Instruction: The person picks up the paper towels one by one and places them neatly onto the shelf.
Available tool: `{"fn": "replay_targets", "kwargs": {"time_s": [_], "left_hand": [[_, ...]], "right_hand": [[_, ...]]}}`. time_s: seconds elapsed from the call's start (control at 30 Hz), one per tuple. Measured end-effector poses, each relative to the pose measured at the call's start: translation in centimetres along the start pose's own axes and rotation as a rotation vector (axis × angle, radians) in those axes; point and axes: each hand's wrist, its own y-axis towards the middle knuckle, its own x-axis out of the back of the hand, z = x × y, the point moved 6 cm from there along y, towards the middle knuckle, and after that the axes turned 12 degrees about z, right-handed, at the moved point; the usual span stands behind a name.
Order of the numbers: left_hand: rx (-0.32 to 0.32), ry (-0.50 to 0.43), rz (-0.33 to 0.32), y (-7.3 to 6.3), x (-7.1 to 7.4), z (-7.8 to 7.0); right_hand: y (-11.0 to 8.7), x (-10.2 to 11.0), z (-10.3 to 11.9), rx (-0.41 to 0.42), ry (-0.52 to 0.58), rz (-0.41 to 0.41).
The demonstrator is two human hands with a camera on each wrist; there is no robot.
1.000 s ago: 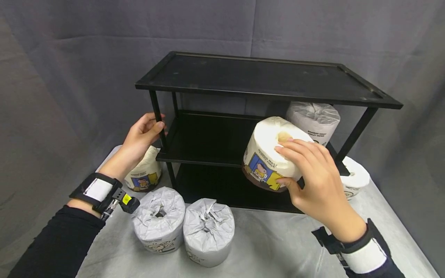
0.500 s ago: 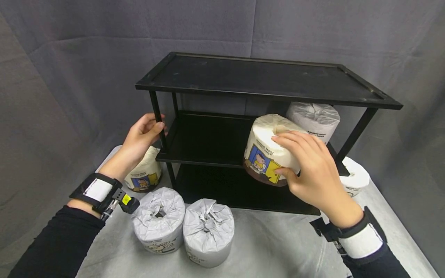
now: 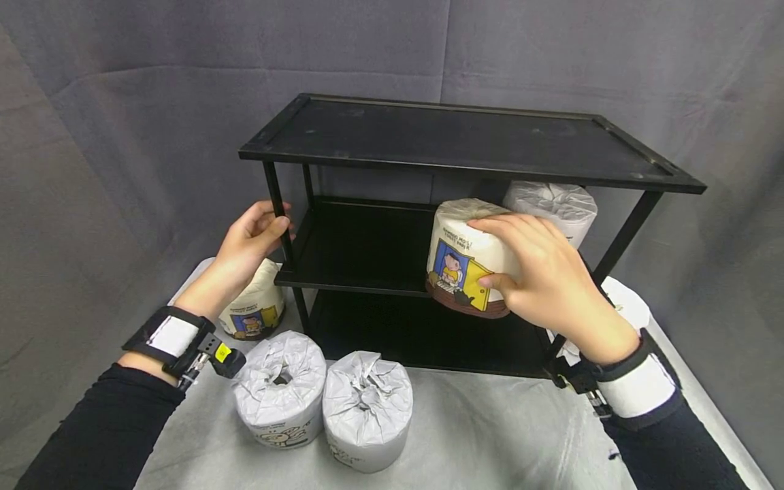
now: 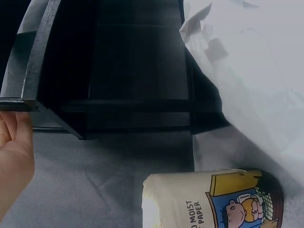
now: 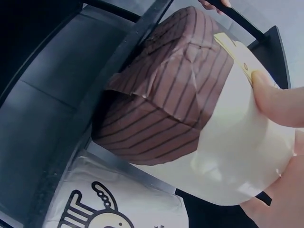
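Note:
My right hand [image 3: 545, 286] grips a cream toilet roll [image 3: 453, 258] from its right side, thumb on the printed front. The roll is at the front of the black rack's [image 3: 429, 143] middle tier, below the top board; its striped brown base [image 5: 166, 95] shows in the right wrist view. Whether the base touches the tier, I cannot tell. Behind it, partly covered by my hand, a white toilet roll [image 3: 548, 201] stands on that tier. With thumb and fingers, my left hand [image 3: 248, 238] holds the rack's front left post [image 3: 273, 187].
Two white-wrapped rolls [image 3: 280, 381] stand side by side on the grey cloth [image 3: 465, 422] before the rack. Left of the rack is another cream roll [image 3: 251, 313]. A white roll [image 3: 625, 306] stands beyond the right end, partly hidden by my wrist.
The cream roll in my right hand has moved slightly up and back toward the rack, and now stands more upright. My left hand stays on the post.

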Motion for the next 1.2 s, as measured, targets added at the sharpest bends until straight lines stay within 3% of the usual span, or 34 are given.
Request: {"fn": "replay_targets", "kwargs": {"time_s": [0.57,1.2], "left_hand": [[0.013,0.012,-0.007,0.0,-0.1,0.1],[0.003,0.006,0.005,-0.1,-0.1,0.1]], "right_hand": [[2.3,-0.7,-1.3,-0.086,0.020,0.066],[3.2,-2.3,-1.8,-0.043,-0.056,0.067]]}}
